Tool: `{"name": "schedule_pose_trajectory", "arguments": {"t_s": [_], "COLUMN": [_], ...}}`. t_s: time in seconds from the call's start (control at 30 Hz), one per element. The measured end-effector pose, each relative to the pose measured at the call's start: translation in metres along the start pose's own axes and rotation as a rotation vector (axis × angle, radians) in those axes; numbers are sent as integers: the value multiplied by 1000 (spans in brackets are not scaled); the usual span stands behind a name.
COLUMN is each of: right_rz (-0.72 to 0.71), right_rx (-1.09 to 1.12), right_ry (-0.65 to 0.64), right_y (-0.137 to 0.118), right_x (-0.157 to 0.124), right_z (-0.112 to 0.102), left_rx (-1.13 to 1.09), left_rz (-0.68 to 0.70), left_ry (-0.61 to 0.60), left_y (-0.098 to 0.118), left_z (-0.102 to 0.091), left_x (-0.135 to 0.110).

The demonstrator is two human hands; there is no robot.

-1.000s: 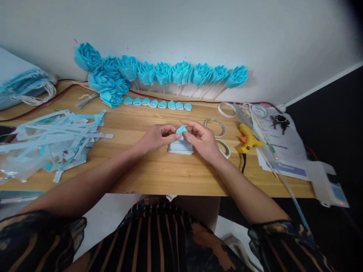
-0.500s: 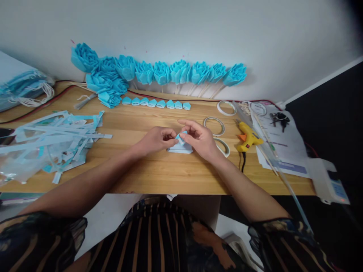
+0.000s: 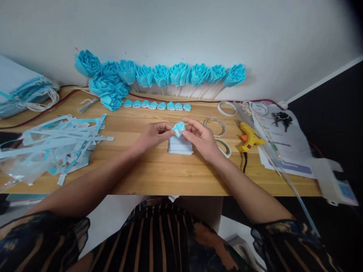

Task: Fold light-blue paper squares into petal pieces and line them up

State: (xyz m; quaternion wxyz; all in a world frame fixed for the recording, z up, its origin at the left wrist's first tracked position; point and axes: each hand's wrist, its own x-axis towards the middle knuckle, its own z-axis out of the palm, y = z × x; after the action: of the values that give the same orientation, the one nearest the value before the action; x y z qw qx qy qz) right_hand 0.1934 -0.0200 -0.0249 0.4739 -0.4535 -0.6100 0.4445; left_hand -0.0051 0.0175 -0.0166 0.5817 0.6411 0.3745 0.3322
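Observation:
Both my hands meet over the middle of the wooden desk point(image 3: 159, 173). My left hand point(image 3: 153, 136) and my right hand point(image 3: 200, 138) pinch a small folded blue paper piece point(image 3: 178, 129) between their fingertips. Right under it lies a small stack of pale blue cut sheets point(image 3: 180, 146). A row of several folded blue petals point(image 3: 157, 105) lies farther back on the desk. Behind them, blue paper flowers on sticks point(image 3: 159, 75) lean against the white wall.
A heap of blue and white paper strips point(image 3: 53, 141) covers the left side, with face masks point(image 3: 25, 94) behind. Three tape rolls point(image 3: 215, 126) and a yellow glue gun point(image 3: 249, 138) lie to the right, then papers, thin sticks point(image 3: 272, 147) and keys point(image 3: 280, 118). A white device point(image 3: 336, 183) sits at the right edge.
Both hands lifted the blue piece slightly off the stack and turned it between the fingertips. The view shifted a little.

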Motion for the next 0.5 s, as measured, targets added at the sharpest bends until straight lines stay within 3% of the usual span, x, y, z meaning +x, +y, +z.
{"name": "schedule_pose_trajectory", "arguments": {"t_s": [0.5], "right_rz": [16], "right_rx": [-25], "right_ry": [-34], "right_y": [-3], "right_x": [-2], "right_z": [2], "left_rx": [-17], "left_rz": [27], "left_ry": [-15], "left_y": [-5], "left_z": [3], "left_x": [1]}}
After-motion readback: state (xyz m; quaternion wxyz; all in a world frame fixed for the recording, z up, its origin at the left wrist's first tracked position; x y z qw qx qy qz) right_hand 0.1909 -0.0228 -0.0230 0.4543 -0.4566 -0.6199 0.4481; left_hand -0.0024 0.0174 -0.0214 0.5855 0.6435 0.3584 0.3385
